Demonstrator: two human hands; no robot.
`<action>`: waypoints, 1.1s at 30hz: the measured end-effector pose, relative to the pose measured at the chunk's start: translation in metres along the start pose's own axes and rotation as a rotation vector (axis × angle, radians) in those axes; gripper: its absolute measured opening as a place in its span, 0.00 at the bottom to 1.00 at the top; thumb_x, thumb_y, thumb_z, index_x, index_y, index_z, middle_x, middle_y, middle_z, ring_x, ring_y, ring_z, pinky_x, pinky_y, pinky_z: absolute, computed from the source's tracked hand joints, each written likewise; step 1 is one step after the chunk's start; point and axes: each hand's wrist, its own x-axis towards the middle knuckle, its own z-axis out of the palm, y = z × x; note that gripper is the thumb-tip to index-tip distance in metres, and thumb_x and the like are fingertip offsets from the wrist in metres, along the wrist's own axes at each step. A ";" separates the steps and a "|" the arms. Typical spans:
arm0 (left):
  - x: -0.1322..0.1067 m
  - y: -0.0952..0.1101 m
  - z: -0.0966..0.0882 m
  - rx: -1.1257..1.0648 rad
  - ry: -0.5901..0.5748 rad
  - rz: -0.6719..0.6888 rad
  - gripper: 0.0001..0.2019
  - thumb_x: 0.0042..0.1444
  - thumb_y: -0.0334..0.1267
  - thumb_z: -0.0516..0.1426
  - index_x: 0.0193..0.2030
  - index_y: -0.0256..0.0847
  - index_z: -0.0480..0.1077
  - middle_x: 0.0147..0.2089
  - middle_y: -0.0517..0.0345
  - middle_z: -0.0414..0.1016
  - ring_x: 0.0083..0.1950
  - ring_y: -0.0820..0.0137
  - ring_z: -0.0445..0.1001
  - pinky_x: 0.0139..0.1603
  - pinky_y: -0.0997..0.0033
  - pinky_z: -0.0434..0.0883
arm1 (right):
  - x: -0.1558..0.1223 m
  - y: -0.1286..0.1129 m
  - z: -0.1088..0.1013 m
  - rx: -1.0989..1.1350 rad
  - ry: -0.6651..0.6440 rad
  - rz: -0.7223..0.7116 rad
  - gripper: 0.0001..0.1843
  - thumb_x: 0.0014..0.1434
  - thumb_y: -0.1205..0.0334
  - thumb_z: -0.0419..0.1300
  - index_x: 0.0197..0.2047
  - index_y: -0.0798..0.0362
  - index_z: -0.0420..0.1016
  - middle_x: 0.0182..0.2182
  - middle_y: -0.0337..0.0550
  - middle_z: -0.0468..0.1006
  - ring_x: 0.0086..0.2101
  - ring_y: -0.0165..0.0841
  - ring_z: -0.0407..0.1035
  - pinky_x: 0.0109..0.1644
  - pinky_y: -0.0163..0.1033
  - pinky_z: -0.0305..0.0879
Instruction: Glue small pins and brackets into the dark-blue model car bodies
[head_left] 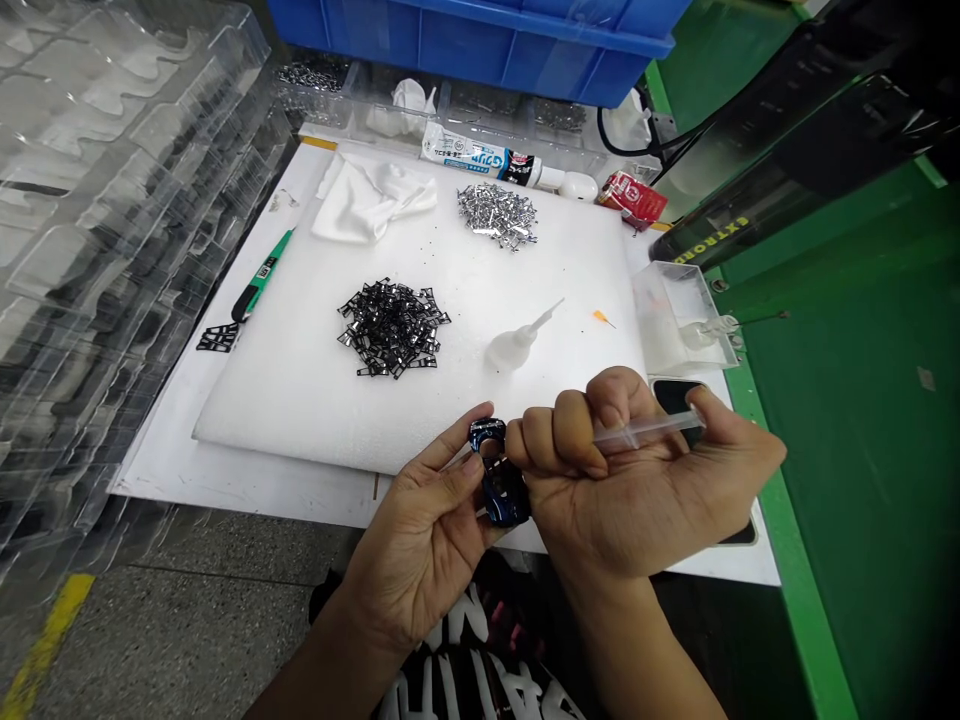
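A dark blue part (501, 492) is being pinched between thumb and fingertips of the left hand (427, 535), at the near edge of the foam pad (300, 400). A clear syringe (649, 428) is being clamped in the fisted right hand (637, 495), knuckles just beside the part.

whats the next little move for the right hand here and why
Probably bring the tip of the syringe onto the blue part: the right hand grips the syringe with its knuckles against the part, which the left hand pinches.
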 end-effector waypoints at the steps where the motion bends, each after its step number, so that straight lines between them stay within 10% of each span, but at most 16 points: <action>1: 0.000 0.000 0.000 -0.002 0.000 0.000 0.19 0.66 0.23 0.54 0.60 0.41 0.74 0.52 0.52 0.82 0.51 0.72 0.82 0.53 0.73 0.82 | 0.001 0.000 0.000 0.003 -0.006 -0.002 0.26 0.60 0.40 0.44 0.22 0.50 0.62 0.12 0.32 0.46 0.14 0.27 0.43 0.17 0.35 0.52; 33: 0.001 -0.003 0.001 -0.045 0.034 0.038 0.19 0.65 0.22 0.54 0.59 0.38 0.74 0.48 0.52 0.82 0.47 0.75 0.82 0.51 0.77 0.82 | 0.001 0.001 0.000 0.040 0.056 -0.050 0.27 0.61 0.42 0.43 0.20 0.51 0.63 0.11 0.32 0.47 0.13 0.27 0.41 0.17 0.35 0.49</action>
